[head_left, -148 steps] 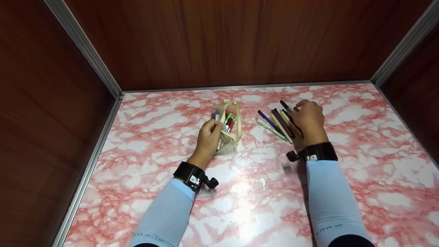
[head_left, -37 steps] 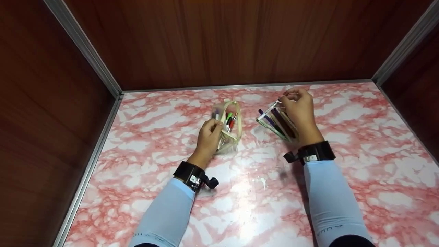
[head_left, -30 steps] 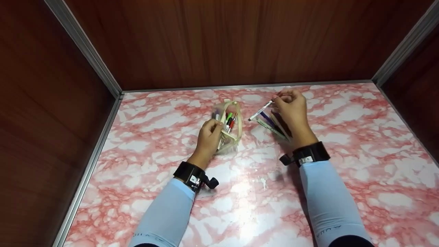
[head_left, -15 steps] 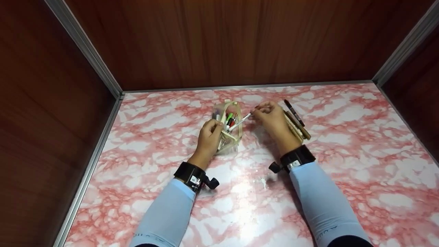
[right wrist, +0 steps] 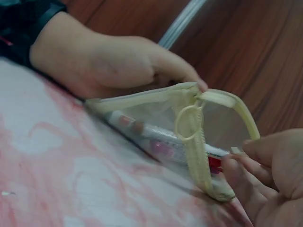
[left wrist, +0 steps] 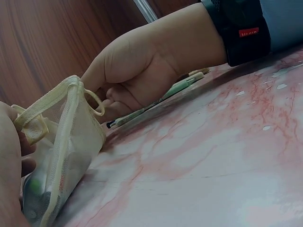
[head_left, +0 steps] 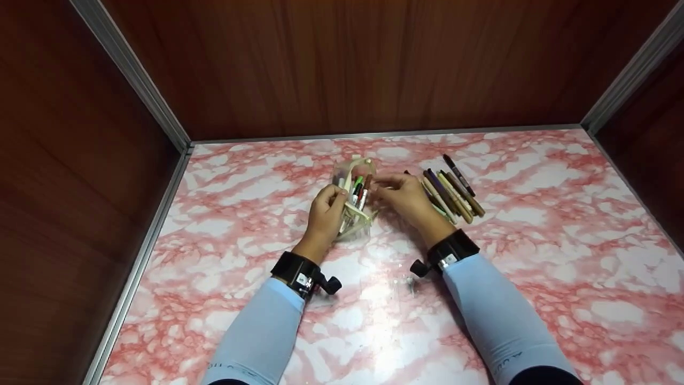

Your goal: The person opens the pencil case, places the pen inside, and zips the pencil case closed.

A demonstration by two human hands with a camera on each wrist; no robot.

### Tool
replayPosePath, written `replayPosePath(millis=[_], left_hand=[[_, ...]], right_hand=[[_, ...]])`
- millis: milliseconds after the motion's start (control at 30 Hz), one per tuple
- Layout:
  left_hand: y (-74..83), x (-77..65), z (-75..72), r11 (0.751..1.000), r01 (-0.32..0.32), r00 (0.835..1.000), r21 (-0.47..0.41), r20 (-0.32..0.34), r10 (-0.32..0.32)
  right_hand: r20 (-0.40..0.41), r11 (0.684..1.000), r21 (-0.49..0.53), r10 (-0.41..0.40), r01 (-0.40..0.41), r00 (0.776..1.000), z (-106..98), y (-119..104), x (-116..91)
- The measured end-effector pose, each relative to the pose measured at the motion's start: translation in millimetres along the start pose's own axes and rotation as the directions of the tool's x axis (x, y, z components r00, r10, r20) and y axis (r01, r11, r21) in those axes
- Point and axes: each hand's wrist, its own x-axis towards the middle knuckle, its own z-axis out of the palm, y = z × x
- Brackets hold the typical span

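White pen (head_left: 363, 200) now in bag (right wrist: 195, 156), one more inside | left hand (head_left: 325, 210) pinches bag | right hand (head_left: 409, 199): I can't tell

Right grip (head_left: 403, 199) now at the pouch (head_left: 357, 210)

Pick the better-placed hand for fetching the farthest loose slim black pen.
Right, likely: the right hand is nearer the slim black pen, though whether it holds anything is unclear. The left hand is farther away, pinching the edge of the translucent cream-trimmed mesh pouch.
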Motion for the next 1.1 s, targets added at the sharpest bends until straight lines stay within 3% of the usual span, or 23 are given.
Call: replayPosePath(millis=[200, 367, 500, 667, 867, 1033, 1100], left_hand=[[2.5, -1.3, -1.0, 0.997, -0.009, 0.999, -0.082, -0.045, 0.005], [3.0, -1.8, -2.3, 0.987, -0.022, 0.993, -0.160, -0.116, 0.003], [2.5, -0.9, -3.0, 0.987, -0.038, 0.987, -0.156, -0.159, 0.013], [1.6, 0.0, -2.8, 0.990, -0.044, 0.986, -0.136, -0.167, 0.021], [-1.2, -1.5, -1.9, 0.989, -0.034, 0.991, -0.144, -0.136, 0.014], [-1.5, 0.4, -2.0, 0.990, -0.069, 0.991, -0.126, -0.121, 0.054], [-9.5, 4.3, -2.6, 0.986, -0.100, 0.988, -0.130, -0.127, 0.084]], right_hand=[[0.172, 0.999, -0.037, -0.007, 0.014, 0.985, 6.4, 4.4, -0.2], [0.187, 0.997, -0.004, -0.070, 0.072, 0.980, 5.8, 7.1, 0.7], [0.077, 0.993, 0.026, -0.121, 0.119, 0.990, 0.1, 6.4, 2.1], [-0.049, 0.986, -0.002, -0.165, 0.165, 0.985, -17.1, -2.0, 6.7], [-0.107, 0.979, -0.171, -0.131, 0.112, 0.986, -56.8, -17.3, 9.6], [-0.236, 0.952, -0.300, -0.127, 0.052, 0.964, -97.4, -40.3, 2.7], [-0.274, 0.944, -0.328, -0.121, 0.026, 0.954, -111.7, -51.0, -2.3]])
